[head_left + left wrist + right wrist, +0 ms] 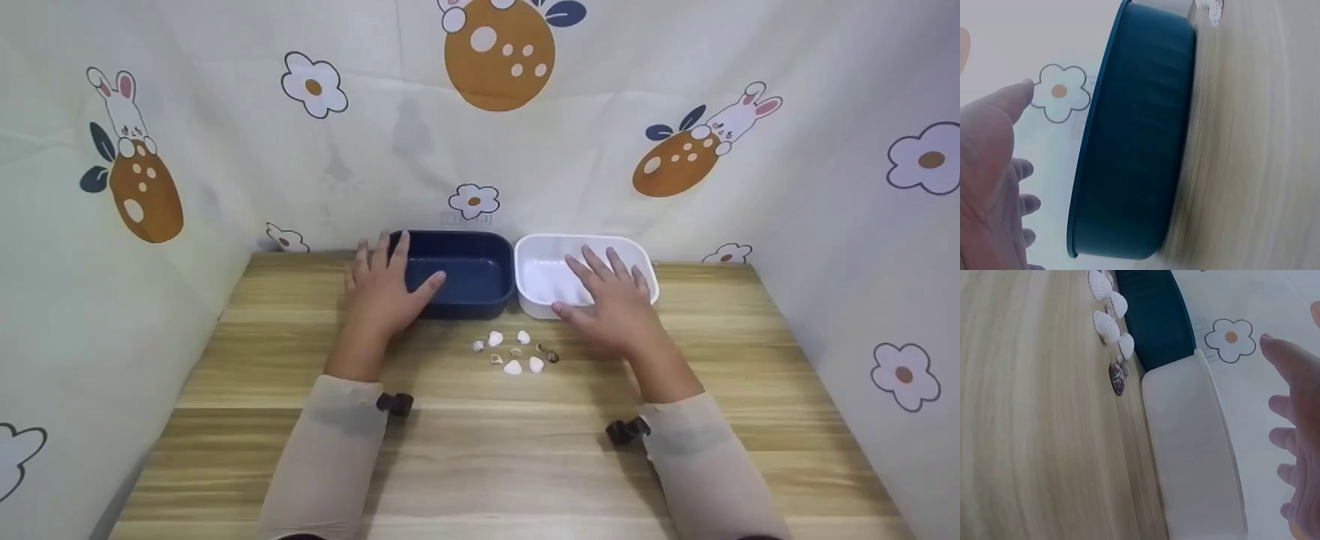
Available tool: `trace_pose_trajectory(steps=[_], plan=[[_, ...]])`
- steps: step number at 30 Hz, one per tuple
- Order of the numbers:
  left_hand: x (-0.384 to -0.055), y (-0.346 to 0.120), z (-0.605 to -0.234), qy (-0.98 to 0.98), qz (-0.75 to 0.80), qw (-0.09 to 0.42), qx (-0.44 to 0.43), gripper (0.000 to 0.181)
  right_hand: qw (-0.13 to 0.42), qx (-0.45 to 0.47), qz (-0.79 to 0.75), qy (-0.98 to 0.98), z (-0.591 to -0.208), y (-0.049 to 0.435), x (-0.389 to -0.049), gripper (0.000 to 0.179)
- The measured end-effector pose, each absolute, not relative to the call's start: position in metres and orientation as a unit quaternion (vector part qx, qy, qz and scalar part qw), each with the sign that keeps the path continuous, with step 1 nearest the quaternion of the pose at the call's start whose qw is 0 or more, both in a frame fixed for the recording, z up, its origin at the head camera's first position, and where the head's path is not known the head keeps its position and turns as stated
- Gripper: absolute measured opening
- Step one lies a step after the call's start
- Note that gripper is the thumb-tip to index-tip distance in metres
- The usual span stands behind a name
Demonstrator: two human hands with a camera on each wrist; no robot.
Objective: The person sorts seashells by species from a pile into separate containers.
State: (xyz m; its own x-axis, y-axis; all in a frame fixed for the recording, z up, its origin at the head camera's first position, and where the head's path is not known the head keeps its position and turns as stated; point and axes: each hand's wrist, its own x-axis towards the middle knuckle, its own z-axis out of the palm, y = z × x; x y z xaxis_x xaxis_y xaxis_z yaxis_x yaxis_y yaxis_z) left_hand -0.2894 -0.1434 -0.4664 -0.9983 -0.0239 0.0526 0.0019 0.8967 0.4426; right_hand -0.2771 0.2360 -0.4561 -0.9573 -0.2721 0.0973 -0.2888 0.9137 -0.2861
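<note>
My left hand [386,292] is spread over the left end of a dark blue bin [472,274], its fingers straight and apart. In the left wrist view the same hand [988,180] stands beside the rim; whether it touches cannot be told. Over the right part of a white bin [536,262], my right hand [615,311] is spread with nothing in it. The right wrist view has this hand [1303,422] above the white bin's wall [1190,455]. In front of the bins lie several small seashells, among them a white scallop shell [512,367] and a dark striped shell [1117,379].
The two bins stand side by side near the back edge of a wooden table [480,465]. Behind them hangs a cream curtain [405,150] printed with flowers and rabbits, which also runs along both sides. A dark clip [397,405] sits at the left sleeve cuff.
</note>
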Motion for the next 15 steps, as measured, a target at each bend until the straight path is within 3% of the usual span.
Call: trace_pose_trajectory(steps=[7, 15], plan=[[-0.284, -0.161, -0.471, -0.963, -0.270, 0.016, -0.002, 0.109, 0.070, 0.174, 0.204, -0.961, -0.458, 0.245, -0.269, 0.078], [-0.283, -0.182, -0.476, -0.938, -0.346, 0.012, -0.020, 0.110, 0.073, 0.187, 0.271, -0.941, -0.453, 0.249, -0.258, 0.071]])
